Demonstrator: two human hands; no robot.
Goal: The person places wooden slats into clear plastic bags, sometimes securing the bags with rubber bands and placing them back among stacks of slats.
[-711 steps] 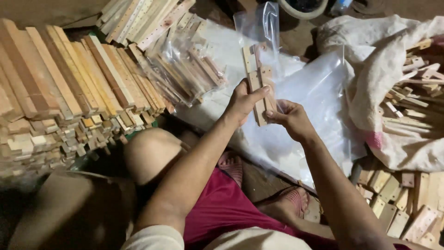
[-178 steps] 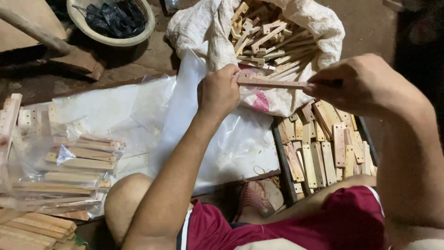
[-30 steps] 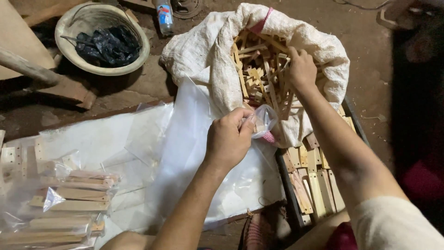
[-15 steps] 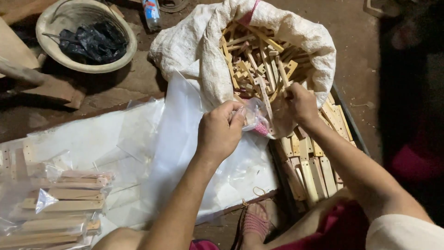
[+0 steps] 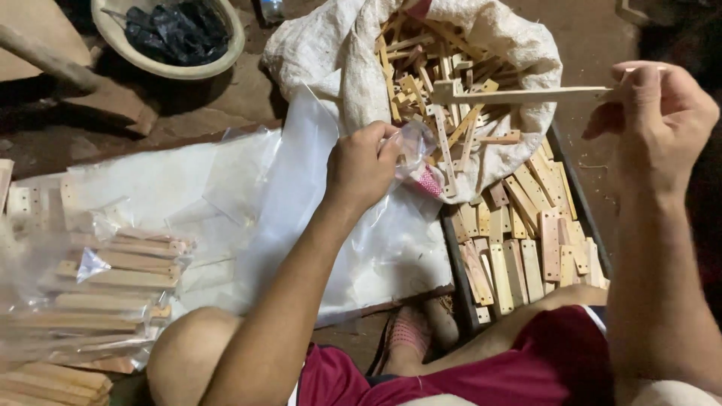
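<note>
a wooden strip [image 5: 526,94] was held level above the sack [image 5: 338,53] of offcuts, its right end pinched in the right hand [image 5: 658,120]. the left hand [image 5: 365,165] gripped a small clear bag [image 5: 414,143] just beside the sack, over plastic sheets [image 5: 286,203].

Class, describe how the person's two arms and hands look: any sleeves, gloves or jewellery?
Both arms are bare, with no sleeve on them. The left hand and right hand wear no gloves; no rings, watch or bracelets show.
</note>
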